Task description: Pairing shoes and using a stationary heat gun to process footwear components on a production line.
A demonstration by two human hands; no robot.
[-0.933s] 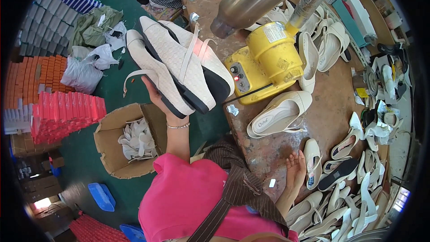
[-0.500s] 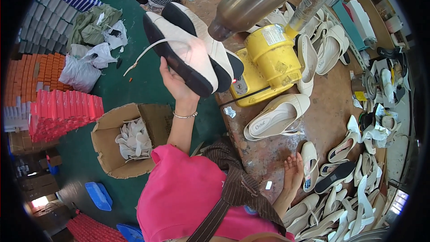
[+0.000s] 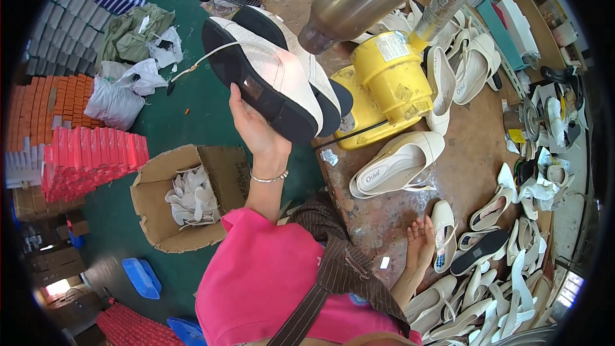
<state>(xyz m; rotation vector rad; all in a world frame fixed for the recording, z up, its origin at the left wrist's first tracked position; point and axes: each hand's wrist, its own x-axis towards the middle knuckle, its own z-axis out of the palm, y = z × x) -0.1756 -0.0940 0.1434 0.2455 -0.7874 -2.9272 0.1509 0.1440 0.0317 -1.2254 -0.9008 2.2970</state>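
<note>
Raised at upper centre, my left hand (image 3: 259,128) grips a pair of cream shoes with black soles. The nearer shoe (image 3: 275,70) has a thin strap trailing off to the left; the other shoe (image 3: 304,54) is partly hidden behind it. A metal nozzle (image 3: 314,38) of a yellow blower (image 3: 391,77) ends close beside the pair, and a pinkish glow falls on the nearer shoe. My right hand (image 3: 419,243) rests on the worn table (image 3: 371,230), palm up, fingers loosely apart and holding nothing. It lies beside a cream slingback shoe (image 3: 443,234).
A cream shoe (image 3: 397,166) lies before the blower, with more shoes heaped at lower right (image 3: 474,301) and far right (image 3: 474,70). On the green floor stands a cardboard box (image 3: 150,218) of white pieces. Stacked pink boxes (image 3: 93,160) and blue scoops (image 3: 141,279) are at left.
My left hand has shifted slightly right and turned the pair, so more of the nearer shoe's sole shows. The loose strap swung left and up. My right hand stays put.
</note>
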